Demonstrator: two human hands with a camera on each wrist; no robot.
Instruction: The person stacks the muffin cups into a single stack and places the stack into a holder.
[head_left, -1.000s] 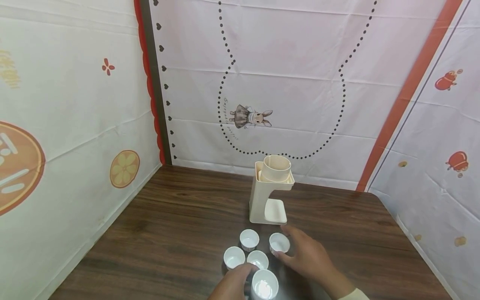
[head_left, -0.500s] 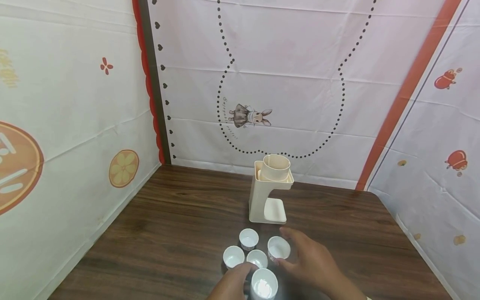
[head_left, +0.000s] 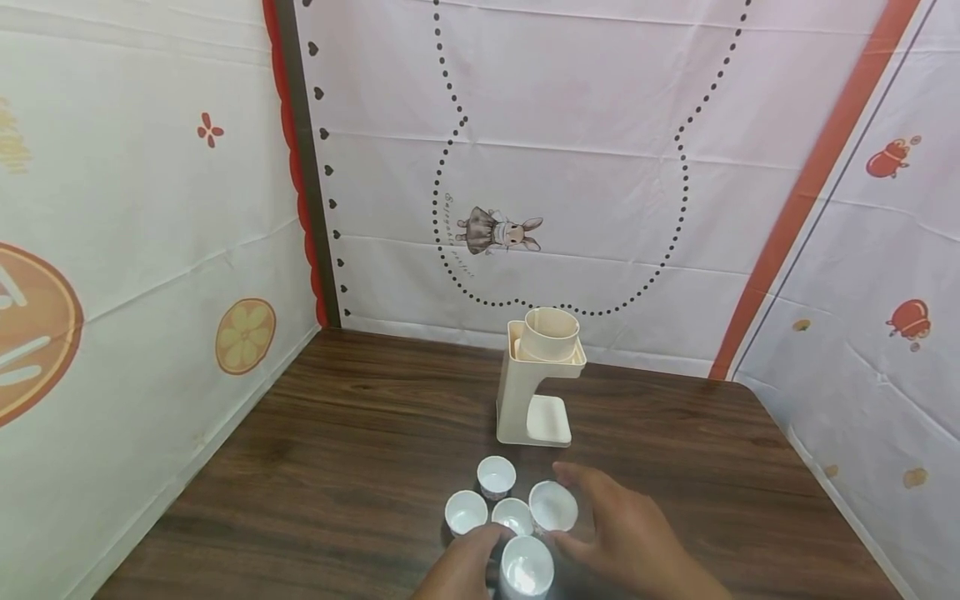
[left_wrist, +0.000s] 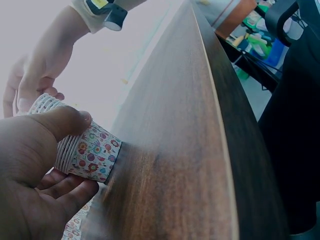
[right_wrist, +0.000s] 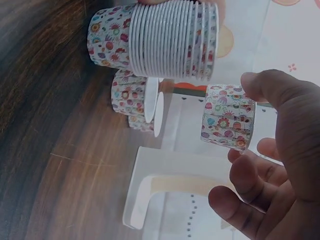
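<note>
My left hand [head_left: 465, 567] grips a nested stack of white paper baking cups [head_left: 527, 568], mouth upward in the head view. The right wrist view shows the stack's many ridged rims [right_wrist: 170, 40] and a flowered print on its bottom cup. A single flowered baking cup [right_wrist: 228, 117] is held between the thumb and fingers of my right hand [head_left: 626, 525], above the table and close to the stack. Three separate cups stand upright on the table: a back one [head_left: 497, 477], a left one [head_left: 466, 511] and one [head_left: 513, 517] just behind the stack.
Behind the cups stands a cream plastic holder [head_left: 513, 408] with a round tube [head_left: 551, 333] on top and a flat base tray. Dark wood tabletop [head_left: 360, 467] spreads around it. Printed cloth walls [head_left: 600, 208] border the back and both sides.
My right hand has brought its baking cup up and toward me, nearer the stack. The left hand and the three standing cups stay about where they were.
</note>
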